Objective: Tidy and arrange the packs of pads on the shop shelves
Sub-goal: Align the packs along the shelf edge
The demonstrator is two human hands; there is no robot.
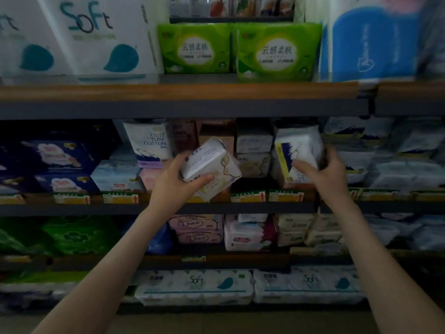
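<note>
My left hand (179,180) grips a white pack of pads with a cream pattern (212,165), tilted in the air in front of the middle shelf (216,208). To the right, my right hand (325,173) holds a white pack with a yellow and blue side (296,153), which stands at the shelf's front edge. Behind and between the two packs, white packs are stacked two high (254,150). A "Pure Cotton" pack (150,141) stands left of my left hand.
Dark blue packs (57,162) fill the middle shelf's left end, pale blue-white packs (397,160) its right. Green tissue packs (277,51) sit on the shelf above. Pink and cream packs (197,229) lie on the shelf below, toilet rolls (195,286) at the bottom.
</note>
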